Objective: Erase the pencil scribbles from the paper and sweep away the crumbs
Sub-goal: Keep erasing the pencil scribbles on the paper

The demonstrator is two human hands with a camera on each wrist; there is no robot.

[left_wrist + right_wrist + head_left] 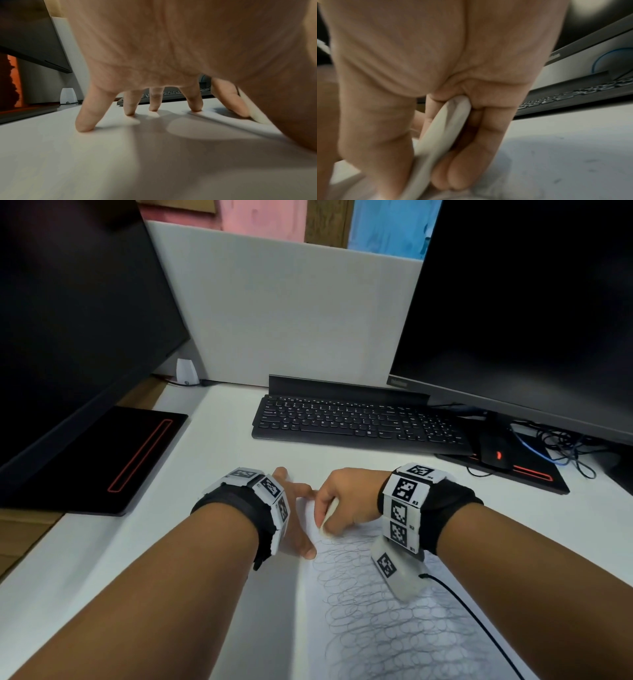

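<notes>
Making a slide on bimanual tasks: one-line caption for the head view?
Right hand presses a white eraser to scribbled paper; left hand steadies its edge.

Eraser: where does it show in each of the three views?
Head: the white eraser is lower centre, held by the right hand on the paper.
Left wrist: pale sliver at right edge.
Right wrist: centre, between thumb and fingers.
Shared landmark: the black keyboard.

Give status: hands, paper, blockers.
Left hand open, fingers pressing paper. Right hand grips eraser at top of scribbles. Nothing blocking.
</notes>
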